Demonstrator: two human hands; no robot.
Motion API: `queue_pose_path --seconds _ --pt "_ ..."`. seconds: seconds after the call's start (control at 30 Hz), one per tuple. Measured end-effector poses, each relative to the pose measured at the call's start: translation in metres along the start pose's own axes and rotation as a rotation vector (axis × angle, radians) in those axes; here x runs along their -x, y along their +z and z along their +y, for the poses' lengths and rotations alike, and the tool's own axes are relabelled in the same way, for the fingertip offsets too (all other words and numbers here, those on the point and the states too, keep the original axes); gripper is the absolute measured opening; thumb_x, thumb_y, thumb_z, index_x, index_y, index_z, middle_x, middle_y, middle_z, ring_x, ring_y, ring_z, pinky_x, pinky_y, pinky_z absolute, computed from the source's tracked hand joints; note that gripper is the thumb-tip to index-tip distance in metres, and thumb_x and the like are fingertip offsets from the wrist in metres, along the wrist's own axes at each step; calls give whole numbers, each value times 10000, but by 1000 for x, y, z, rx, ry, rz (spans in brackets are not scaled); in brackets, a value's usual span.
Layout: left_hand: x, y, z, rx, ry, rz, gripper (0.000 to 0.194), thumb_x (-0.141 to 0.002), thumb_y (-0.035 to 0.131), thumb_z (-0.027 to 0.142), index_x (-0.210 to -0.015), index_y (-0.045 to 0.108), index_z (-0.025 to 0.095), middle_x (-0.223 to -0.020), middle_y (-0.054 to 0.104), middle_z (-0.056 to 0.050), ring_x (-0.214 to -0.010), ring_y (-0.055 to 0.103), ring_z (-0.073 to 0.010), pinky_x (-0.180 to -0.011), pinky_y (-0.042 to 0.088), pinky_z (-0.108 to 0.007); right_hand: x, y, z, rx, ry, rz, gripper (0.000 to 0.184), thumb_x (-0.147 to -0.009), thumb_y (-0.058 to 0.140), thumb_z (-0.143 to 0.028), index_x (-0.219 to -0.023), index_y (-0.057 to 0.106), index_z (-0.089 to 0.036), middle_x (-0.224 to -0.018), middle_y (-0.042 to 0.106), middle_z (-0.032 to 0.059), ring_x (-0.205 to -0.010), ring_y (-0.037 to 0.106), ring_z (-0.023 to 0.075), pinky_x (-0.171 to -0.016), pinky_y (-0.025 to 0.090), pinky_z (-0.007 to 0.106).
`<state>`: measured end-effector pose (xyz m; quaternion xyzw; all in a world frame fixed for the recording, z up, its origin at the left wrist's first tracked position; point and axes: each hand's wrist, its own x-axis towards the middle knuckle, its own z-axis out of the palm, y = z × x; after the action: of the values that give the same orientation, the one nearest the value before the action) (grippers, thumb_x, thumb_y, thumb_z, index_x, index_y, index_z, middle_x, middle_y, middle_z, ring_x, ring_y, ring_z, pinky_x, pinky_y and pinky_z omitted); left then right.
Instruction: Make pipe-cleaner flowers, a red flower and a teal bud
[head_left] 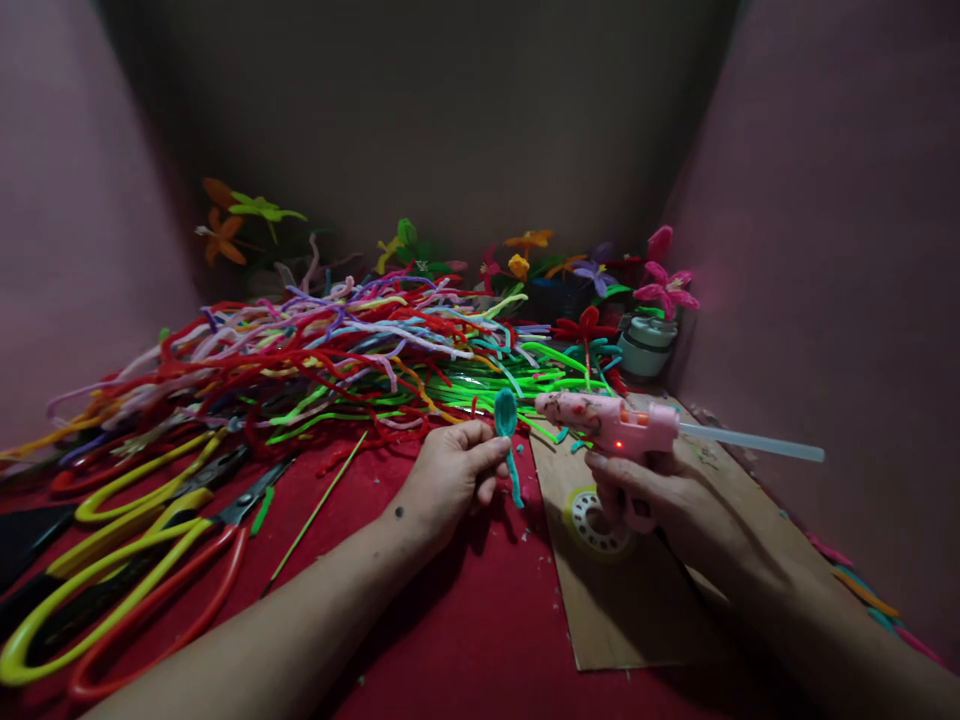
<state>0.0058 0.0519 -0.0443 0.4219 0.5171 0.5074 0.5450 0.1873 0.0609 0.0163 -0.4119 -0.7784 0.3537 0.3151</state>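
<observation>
Above the red surface, mid-frame, left fingers pinch the teal loop low, seemingly leaving its top uncovered, while right fingers wrap the glue gun.

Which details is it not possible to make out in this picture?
All in the head view:
Glue gun: handle partly hidden by the right hand.
Tape roll: partly hidden by the same hand.
Teal piece: pinched part hidden by the left hand.
Black item: cut off by the left edge.

The right hand partly hides the round white-and-yellow tape roll; the view's left edge crops a flat black object, its kind unclear.
</observation>
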Motion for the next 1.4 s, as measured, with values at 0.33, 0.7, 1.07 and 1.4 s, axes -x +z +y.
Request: queue_pose_path --seconds 0.33,0.7,1.07,1.4 --pt "0 0 -1 -58 18 -26 254 -773 566 291 -571 494 154 -376 454 44 -299 320 -33 -335 207 -160 0 2 7 -122 52 30 211 -785 533 -299 -872 678 -173 -540 496 -3 -480 413 116 -440 388 227" --pt "0 0 -2 -101 8 -25 252 -768 559 299 -571 501 153 -360 444 48 -287 314 -35 -326 204 -161 -1 2 17 -167 2 10 284 -817 518 -358 -984 668 -184 -547 527 10 -467 436 126 -437 407 246" --pt "-2 -2 -3 -78 15 -32 247 -772 561 287 -575 507 149 -366 454 42 -292 318 -35 -330 205 -165 1 3 10 -205 54 56 244 -777 548 -286 -957 669 -174 -566 526 7 -465 410 110 -410 363 230" --pt "-4 -6 -3 -18 4 -43 274 -804 524 319 -588 501 153 -341 430 50 -282 305 -43 -330 201 -171 2 3 14 -279 97 124 155 -772 563 -293 -767 667 -179 -515 518 -3 -475 428 117 -430 351 235"
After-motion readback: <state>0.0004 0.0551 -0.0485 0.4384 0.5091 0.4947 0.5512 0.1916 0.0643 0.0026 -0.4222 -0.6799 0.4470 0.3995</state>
